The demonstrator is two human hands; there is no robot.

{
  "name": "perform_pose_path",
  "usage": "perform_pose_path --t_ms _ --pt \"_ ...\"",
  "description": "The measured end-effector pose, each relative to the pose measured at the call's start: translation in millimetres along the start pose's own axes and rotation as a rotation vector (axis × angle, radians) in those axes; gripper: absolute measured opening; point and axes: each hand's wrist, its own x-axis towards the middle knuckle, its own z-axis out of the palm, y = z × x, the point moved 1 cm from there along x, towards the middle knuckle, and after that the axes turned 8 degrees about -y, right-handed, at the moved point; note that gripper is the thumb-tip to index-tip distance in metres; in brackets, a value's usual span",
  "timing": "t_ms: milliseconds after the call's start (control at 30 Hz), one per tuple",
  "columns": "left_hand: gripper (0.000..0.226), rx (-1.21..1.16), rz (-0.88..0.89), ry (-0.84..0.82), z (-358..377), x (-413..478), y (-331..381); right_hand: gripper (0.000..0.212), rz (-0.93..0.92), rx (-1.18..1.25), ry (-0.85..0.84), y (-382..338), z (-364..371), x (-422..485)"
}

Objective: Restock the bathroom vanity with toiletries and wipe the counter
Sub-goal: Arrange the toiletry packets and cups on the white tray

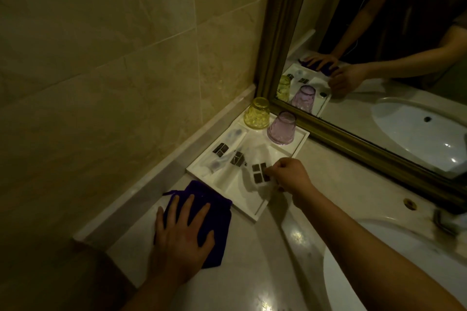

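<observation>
Sachet (260, 175), pinched by the right hand (288, 174) over the tray (222, 184) at 1 o'clock of the cloth (217, 212) pressed onto the surface by the spread left hand (182, 232), is best laid level beside the other packets (237, 158).

On the pale stone counter (252, 260), a white rectangular tray (222, 195) holds a yellow glass tumbler (257, 113) and a pink glass tumbler (281, 128) at its back, with a purple cloth (202, 192) before it.
</observation>
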Motion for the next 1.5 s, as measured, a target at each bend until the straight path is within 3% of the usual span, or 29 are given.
perform_pose_path --t_ms 133,200,300,433,533,600,667,733,833,933,1033,1133,1200,1367,1500 --pt "0.064 -0.002 -0.005 0.002 0 -1 0 0.027 0.087 0.031 -0.07 12 13 -16" --pt "0.063 -0.003 -0.002 0.004 0 0 1 0.031 0.091 -0.1 -0.122 19 16 -22" --pt "0.063 0.002 0.005 0.012 0 0 1 0.026 0.033 -0.318 -0.119 22 14 -27" --pt "0.064 0.006 0.004 0.015 0 0 0 0.019 -0.052 -0.3 -0.114 27 20 -30" --pt "0.063 0.014 0.0 0.012 -1 0 1 0.016 -0.216 -0.588 -0.009 32 30 -33" --pt "0.063 0.015 -0.007 0.009 -1 1 1 0.013 -0.465 -0.726 0.136 34 34 -37" --pt "0.063 0.014 -0.01 0.007 -1 1 1 0.024 -0.674 -0.821 0.073 38 39 -38" --pt "0.063 0.011 -0.006 0.002 0 1 1 0.031 -0.773 -0.971 -0.042 44 44 -38" --pt "0.064 0.011 -0.004 -0.004 0 1 -1 0.036 -0.744 -1.039 -0.101 46 45 -35" --pt "0.064 0.003 -0.003 -0.006 0 1 -1 0.038 -0.763 -0.934 -0.117 43 39 -35" --pt "0.064 0.007 0.003 -0.002 -1 1 -1 0.03 -0.696 -0.756 0.061 42 23 -20" --pt "0.065 0.008 0.01 0.003 1 -1 -2 0.033 -0.474 -0.769 0.205 39 3 6" --pt "0.065 0.012 0.012 0.0 1 -1 -2 0.037 -0.389 -0.851 0.182 36 -5 20" --pt "0.065 0.01 0.018 0.007 3 0 -2 0.028 -0.374 -0.983 0.153 31 -10 37" --pt "0.066 0.024 0.013 -0.002 1 0 -2 0.039 -0.355 -0.949 0.051 28 -16 44"
